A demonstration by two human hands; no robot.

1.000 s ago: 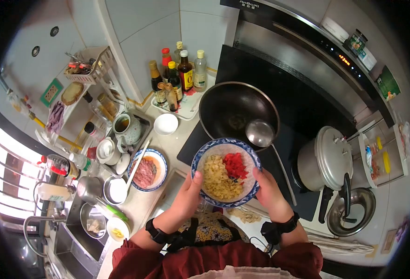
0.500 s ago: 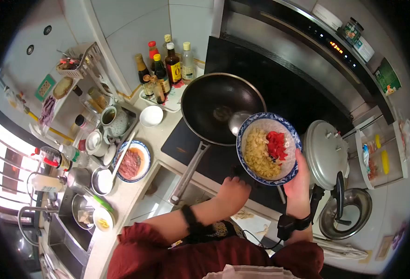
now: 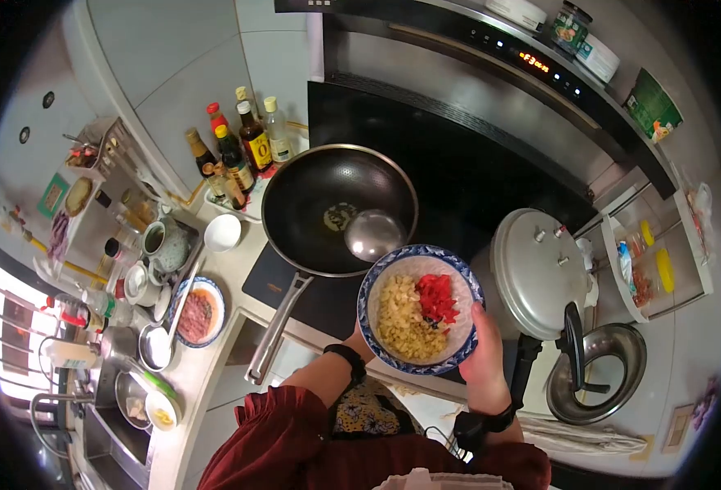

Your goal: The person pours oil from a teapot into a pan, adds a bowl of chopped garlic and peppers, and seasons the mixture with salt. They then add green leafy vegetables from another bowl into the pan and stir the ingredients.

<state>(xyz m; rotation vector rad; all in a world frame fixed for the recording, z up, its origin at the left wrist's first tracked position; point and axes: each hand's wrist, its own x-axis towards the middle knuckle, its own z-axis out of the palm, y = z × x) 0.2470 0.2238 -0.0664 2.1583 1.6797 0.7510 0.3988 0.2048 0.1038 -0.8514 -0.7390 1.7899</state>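
Observation:
My right hand [image 3: 483, 351] grips the right rim of a blue-and-white bowl [image 3: 389, 345], which holds chopped pale yellow pieces on the left and chopped red pieces on the right. My left hand [image 3: 362, 345] is at the bowl's lower left, partly behind it; its fingers are hidden. Beyond the bowl, a dark wok [image 3: 303, 188] sits on the black stove, its handle [image 3: 279, 331] pointing toward me. A metal ladle [image 3: 375, 235] rests in the wok beside a small pale patch at the bottom.
A pressure cooker [image 3: 538, 273] stands right of the bowl, near a metal basin [image 3: 634, 359]. Sauce bottles [image 3: 256, 143] stand behind the wok. Along the left counter are a small white bowl [image 3: 223, 233], a bowl of minced meat [image 3: 195, 317], a teapot [image 3: 165, 243] and a sink [image 3: 115, 445].
My left hand has come off the bowl's left rim and moved down behind it. The bowl, in my right hand, swung right, then back left. The view has shifted.

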